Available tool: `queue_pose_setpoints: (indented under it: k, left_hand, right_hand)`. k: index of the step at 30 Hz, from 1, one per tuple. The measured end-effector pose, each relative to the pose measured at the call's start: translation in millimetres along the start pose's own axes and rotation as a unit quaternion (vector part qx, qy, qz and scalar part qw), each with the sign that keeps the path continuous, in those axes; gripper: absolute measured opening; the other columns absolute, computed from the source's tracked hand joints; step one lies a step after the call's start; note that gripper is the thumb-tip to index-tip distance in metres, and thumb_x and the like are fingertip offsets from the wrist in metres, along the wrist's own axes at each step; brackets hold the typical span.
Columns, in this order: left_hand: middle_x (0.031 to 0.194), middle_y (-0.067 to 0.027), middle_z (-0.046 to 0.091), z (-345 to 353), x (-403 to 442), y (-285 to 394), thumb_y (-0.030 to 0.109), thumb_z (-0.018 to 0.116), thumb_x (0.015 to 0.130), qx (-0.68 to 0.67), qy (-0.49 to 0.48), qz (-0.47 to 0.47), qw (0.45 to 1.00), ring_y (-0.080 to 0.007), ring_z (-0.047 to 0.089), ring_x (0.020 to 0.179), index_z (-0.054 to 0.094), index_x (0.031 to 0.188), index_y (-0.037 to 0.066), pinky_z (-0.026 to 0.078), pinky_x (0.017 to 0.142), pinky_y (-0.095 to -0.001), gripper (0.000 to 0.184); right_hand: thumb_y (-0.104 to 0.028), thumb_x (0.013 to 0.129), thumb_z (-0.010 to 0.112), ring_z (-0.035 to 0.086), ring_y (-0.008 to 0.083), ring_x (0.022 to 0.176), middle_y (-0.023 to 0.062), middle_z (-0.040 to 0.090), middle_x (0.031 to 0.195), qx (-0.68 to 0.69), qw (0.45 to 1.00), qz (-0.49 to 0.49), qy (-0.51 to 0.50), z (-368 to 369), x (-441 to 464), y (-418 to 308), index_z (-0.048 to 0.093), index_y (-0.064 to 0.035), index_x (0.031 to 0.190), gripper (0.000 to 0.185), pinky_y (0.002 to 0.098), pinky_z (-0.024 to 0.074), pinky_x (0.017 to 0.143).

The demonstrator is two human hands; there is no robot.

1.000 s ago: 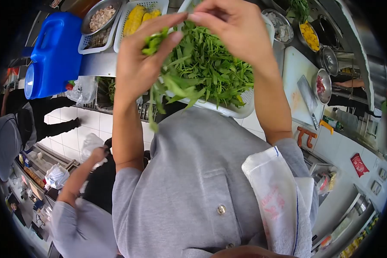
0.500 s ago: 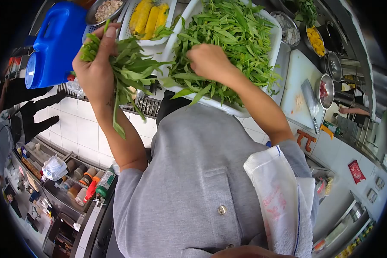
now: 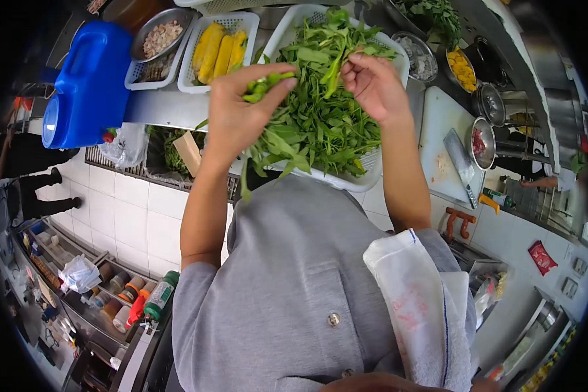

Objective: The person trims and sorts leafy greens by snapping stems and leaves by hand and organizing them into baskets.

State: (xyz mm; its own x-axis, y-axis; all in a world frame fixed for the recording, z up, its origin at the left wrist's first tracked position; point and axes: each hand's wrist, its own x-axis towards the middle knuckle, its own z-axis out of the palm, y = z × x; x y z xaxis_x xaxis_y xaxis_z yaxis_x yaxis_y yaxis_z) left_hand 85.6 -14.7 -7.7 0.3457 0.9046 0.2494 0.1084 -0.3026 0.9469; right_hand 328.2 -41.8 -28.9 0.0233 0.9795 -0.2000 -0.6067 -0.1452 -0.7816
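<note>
A white plastic basket (image 3: pixel 371 178) full of leafy water spinach (image 3: pixel 320 134) stands in front of me. My left hand (image 3: pixel 242 108) is closed around a bunch of its stems over the basket's left side. Cut stem ends show between thumb and fingers, and the leaves hang down below the hand. Over the right part of the pile, my right hand (image 3: pixel 377 85) pinches a light green sprig (image 3: pixel 335 72) between thumb and forefinger, its other fingers loosely curled.
Left of the basket are a tray of yellow corn cobs (image 3: pixel 217 53), a metal bowl of chopped pieces (image 3: pixel 163 39) and a blue jug (image 3: pixel 91 85). A cleaver (image 3: pixel 460 160) lies on a white cutting board (image 3: pixel 436 130) at right, beside a bowl of red pieces (image 3: pixel 480 140).
My left hand has moved right with the bunch, to the basket. My right hand has risen from the pile and moved right, now with a sprig in its fingertips.
</note>
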Motion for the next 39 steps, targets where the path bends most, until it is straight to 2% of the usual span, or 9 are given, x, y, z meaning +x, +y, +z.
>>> queue_pose_setpoints:
  k: [12, 16, 18, 22, 26, 28, 34, 36, 39]
  left_hand:
    - [0.077, -0.0072, 0.063, 27.2, 11.8, -4.5, 0.000, 0.075, 0.074, -0.005, -0.119, 0.175, 0.977, -0.0175, 0.059, 0.070, 0.074, 0.098, 0.005, 0.046, 0.067, -0.0259, 0.025]
    - [0.084, -0.0075, 0.064, 34.5, 15.1, -18.2, 0.002, 0.075, 0.077, -0.029, -0.047, 0.147, 0.988, -0.0157, 0.059, 0.076, 0.072, 0.098, 0.001, 0.046, 0.071, -0.0253, 0.021]
    - [0.088, -0.0076, 0.064, 35.4, 18.4, -21.3, 0.005, 0.074, 0.080, -0.068, -0.002, 0.077, 0.995, -0.0147, 0.060, 0.082, 0.071, 0.097, -0.002, 0.046, 0.075, -0.0249, 0.019]
    - [0.090, -0.0082, 0.065, 38.9, 23.7, -14.1, 0.008, 0.072, 0.083, -0.037, -0.082, 0.060, 0.994, -0.0151, 0.060, 0.084, 0.070, 0.097, -0.003, 0.046, 0.077, -0.0253, 0.018]
    - [0.085, -0.0055, 0.065, 35.1, 27.6, -15.8, 0.009, 0.071, 0.085, -0.038, -0.021, 0.077, 0.996, -0.0121, 0.059, 0.076, 0.072, 0.096, 0.000, 0.045, 0.072, -0.0235, 0.014]
    - [0.079, -0.0027, 0.064, 13.1, 26.8, -11.2, 0.013, 0.071, 0.086, -0.127, 0.063, -0.087, 0.986, -0.0084, 0.054, 0.066, 0.071, 0.097, 0.000, 0.042, 0.063, -0.0214, 0.017]
    - [0.067, -0.0018, 0.055, -15.7, 36.4, -22.7, 0.012, 0.070, 0.087, -0.246, 0.139, -0.045, 0.958, -0.0078, 0.048, 0.058, 0.064, 0.108, -0.005, 0.037, 0.056, -0.0213, 0.028]
    - [0.069, -0.0022, 0.056, -9.3, 34.8, -13.9, 0.012, 0.070, 0.086, -0.205, 0.077, -0.060, 0.974, -0.0079, 0.049, 0.060, 0.064, 0.110, -0.006, 0.037, 0.058, -0.0205, 0.031]
    - [0.073, -0.0013, 0.059, 7.4, 32.5, 3.0, 0.011, 0.071, 0.085, -0.163, 0.025, -0.076, 0.983, -0.0069, 0.049, 0.062, 0.064, 0.114, -0.005, 0.037, 0.060, -0.0192, 0.034]
  right_hand:
    - [-0.010, 0.090, 0.061, 0.062, 0.0165, 0.066, 0.0111, 0.067, 0.080, 0.042, 0.999, -0.026, 0.011, 10.2, -19.1, 29.1, 0.062, 0.0013, 0.101, 0.016, 0.0286, 0.0522, 0.058]
    - [-0.015, 0.089, 0.064, 0.061, 0.0169, 0.067, 0.0114, 0.065, 0.084, -0.168, 0.983, 0.051, 0.060, 20.4, -36.5, 24.1, 0.060, 0.0032, 0.109, 0.027, 0.0290, 0.0513, 0.059]
    - [-0.015, 0.084, 0.069, 0.059, 0.0173, 0.070, 0.0100, 0.062, 0.089, -0.577, 0.759, -0.224, 0.203, 30.5, -46.9, 27.5, 0.060, 0.0004, 0.117, 0.038, 0.0304, 0.0488, 0.059]
    - [-0.015, 0.080, 0.073, 0.056, 0.0190, 0.075, 0.0076, 0.058, 0.089, -0.564, 0.726, -0.385, 0.086, 47.9, -42.0, 19.7, 0.066, -0.0050, 0.107, 0.030, 0.0313, 0.0466, 0.069]
    - [-0.008, 0.085, 0.068, 0.055, 0.0173, 0.073, 0.0055, 0.060, 0.080, -0.422, 0.812, -0.378, 0.137, 25.2, -29.6, 6.0, 0.066, -0.0020, 0.096, 0.013, 0.0299, 0.0448, 0.067]
    - [-0.006, 0.086, 0.067, 0.055, 0.0167, 0.069, 0.0040, 0.061, 0.076, -0.308, 0.875, -0.308, 0.212, 16.2, -47.4, -12.6, 0.065, -0.0010, 0.094, 0.010, 0.0291, 0.0447, 0.064]
    - [-0.014, 0.084, 0.069, 0.059, 0.0259, 0.075, 0.0079, 0.064, 0.083, -0.612, 0.725, -0.243, 0.202, -18.4, -52.1, -27.1, 0.066, -0.0004, 0.101, 0.022, 0.0328, 0.0476, 0.069]
    - [-0.020, 0.083, 0.069, 0.058, 0.0305, 0.090, 0.0109, 0.064, 0.091, -0.696, 0.573, -0.399, 0.166, 6.6, -40.7, -21.6, 0.068, -0.0030, 0.100, 0.023, 0.0370, 0.0465, 0.079]
    - [-0.025, 0.084, 0.067, 0.055, 0.0306, 0.096, 0.0119, 0.063, 0.093, -0.616, 0.715, -0.331, -0.002, 45.7, -24.3, -17.1, 0.069, -0.0056, 0.097, 0.023, 0.0397, 0.0429, 0.086]
